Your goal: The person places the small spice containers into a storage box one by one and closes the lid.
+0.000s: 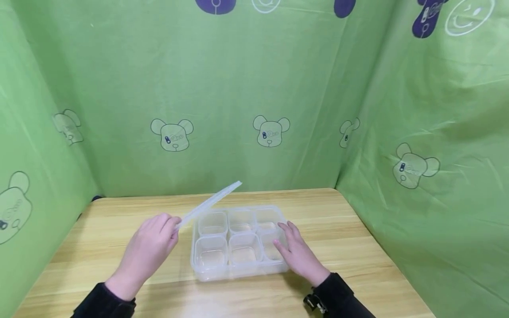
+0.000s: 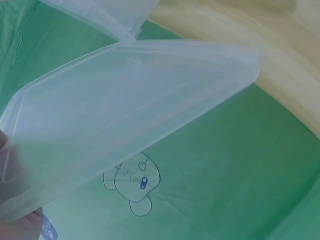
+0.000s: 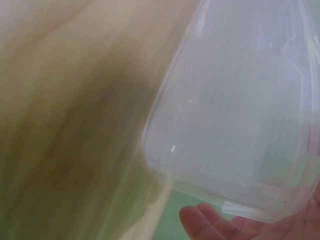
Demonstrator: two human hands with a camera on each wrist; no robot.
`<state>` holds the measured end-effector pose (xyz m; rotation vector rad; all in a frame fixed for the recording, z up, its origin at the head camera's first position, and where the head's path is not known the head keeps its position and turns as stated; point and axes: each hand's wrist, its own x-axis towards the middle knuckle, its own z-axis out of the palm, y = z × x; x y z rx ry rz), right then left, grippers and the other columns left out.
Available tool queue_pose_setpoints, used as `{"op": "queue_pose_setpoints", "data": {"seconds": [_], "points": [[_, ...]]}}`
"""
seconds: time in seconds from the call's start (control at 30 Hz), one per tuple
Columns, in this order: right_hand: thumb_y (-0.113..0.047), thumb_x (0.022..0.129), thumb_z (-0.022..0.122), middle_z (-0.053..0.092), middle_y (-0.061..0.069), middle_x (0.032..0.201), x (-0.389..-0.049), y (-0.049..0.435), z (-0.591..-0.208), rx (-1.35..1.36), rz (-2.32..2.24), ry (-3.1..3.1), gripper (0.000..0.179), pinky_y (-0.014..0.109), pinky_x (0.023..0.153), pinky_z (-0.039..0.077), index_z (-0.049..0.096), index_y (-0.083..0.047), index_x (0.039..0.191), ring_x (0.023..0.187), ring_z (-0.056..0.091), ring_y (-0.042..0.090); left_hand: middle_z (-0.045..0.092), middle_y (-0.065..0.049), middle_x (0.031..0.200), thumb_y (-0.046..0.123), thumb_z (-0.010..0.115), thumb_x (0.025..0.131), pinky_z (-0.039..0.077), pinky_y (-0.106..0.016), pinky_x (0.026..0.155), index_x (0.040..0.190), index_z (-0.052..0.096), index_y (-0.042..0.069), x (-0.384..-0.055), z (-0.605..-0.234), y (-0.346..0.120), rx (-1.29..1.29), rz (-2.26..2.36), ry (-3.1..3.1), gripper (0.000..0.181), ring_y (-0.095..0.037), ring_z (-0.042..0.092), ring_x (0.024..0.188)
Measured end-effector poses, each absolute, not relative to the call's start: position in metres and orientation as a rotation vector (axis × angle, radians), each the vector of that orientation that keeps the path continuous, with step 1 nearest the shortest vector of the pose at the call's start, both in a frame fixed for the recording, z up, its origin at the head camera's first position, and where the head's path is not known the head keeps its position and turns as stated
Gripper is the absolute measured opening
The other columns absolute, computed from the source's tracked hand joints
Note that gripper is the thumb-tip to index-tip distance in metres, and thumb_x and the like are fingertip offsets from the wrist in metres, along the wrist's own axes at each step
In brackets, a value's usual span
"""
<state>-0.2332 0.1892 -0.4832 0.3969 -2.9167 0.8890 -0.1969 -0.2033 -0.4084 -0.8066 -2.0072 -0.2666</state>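
Observation:
A clear plastic box (image 1: 222, 273) lies on the table with several small square cups (image 1: 243, 248) in two rows inside it. No contents show in the cups. My left hand (image 1: 149, 247) pinches the near-left edge of a translucent lid (image 1: 210, 204), tilted up above the box's left part. In the left wrist view the lid (image 2: 125, 110) fills much of the picture, with fingertips at its edge. My right hand (image 1: 299, 256) is at the box's right end, its fingers loosely extended along the rim. In the right wrist view the fingers (image 3: 210, 225) are beyond the box's end wall (image 3: 220, 120).
The light wood table (image 1: 159, 291) carries the box near its middle. Green cloth walls (image 1: 222, 79) with printed bear heads close off the back and both sides.

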Motion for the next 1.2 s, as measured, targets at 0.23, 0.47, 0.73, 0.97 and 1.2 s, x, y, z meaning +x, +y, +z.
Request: {"op": "queue_pose_setpoints", "data": {"seconds": [0.23, 0.47, 0.73, 0.97, 1.2], "points": [[-0.053, 0.103, 0.042, 0.013, 0.031, 0.160, -0.235, 0.193, -0.473, 0.409, 0.910, -2.884, 0.071, 0.066, 0.107, 0.034, 0.028, -0.008, 0.156, 0.136, 0.035, 0.053, 0.061, -0.009, 0.088, 0.012, 0.029, 0.101, 0.051, -0.036, 0.060, 0.102, 0.065, -0.004, -0.196, -0.416, -0.193, -0.874, -0.193, -2.016, 0.039, -0.023, 0.059, 0.074], [-0.056, 0.103, 0.040, 0.013, 0.032, 0.159, -0.237, 0.202, -0.466, 0.387, 0.920, -2.875, 0.073, 0.066, 0.106, 0.034, 0.027, -0.008, 0.156, 0.136, 0.034, 0.054, 0.064, -0.008, 0.094, 0.011, 0.027, 0.106, 0.053, -0.036, 0.067, 0.106, 0.066, -0.001, -0.198, -0.425, -0.176, -0.919, -0.141, -2.005, 0.041, -0.024, 0.062, 0.081], [-0.043, 0.105, 0.047, 0.015, 0.031, 0.159, -0.238, 0.212, -0.465, 0.385, 0.912, -2.850, 0.065, 0.067, 0.105, 0.034, 0.027, -0.008, 0.156, 0.136, 0.035, 0.054, 0.065, -0.005, 0.100, 0.004, 0.054, 0.086, 0.052, -0.034, 0.072, 0.108, 0.066, 0.003, -0.198, -0.441, -0.155, -1.007, -0.149, -2.048, 0.025, -0.021, 0.062, 0.087], [-0.027, 0.105, 0.053, 0.018, 0.032, 0.158, -0.241, 0.219, -0.466, 0.397, 0.867, -2.827, 0.060, 0.066, 0.106, 0.034, 0.029, -0.005, 0.155, 0.135, 0.036, 0.054, 0.063, -0.003, 0.099, 0.003, 0.050, 0.086, 0.050, -0.031, 0.073, 0.105, 0.066, 0.005, -0.194, -0.451, -0.149, -1.030, -0.188, -2.078, 0.025, -0.019, 0.060, 0.087], [-0.025, 0.105, 0.052, 0.019, 0.033, 0.157, -0.243, 0.221, -0.466, 0.416, 0.866, -2.827, 0.059, 0.067, 0.106, 0.033, 0.028, -0.004, 0.155, 0.137, 0.033, 0.054, 0.062, -0.001, 0.098, 0.004, 0.045, 0.089, 0.050, -0.030, 0.074, 0.101, 0.066, 0.007, -0.195, -0.464, -0.147, -1.061, -0.261, -2.076, 0.025, -0.018, 0.059, 0.087]]}}
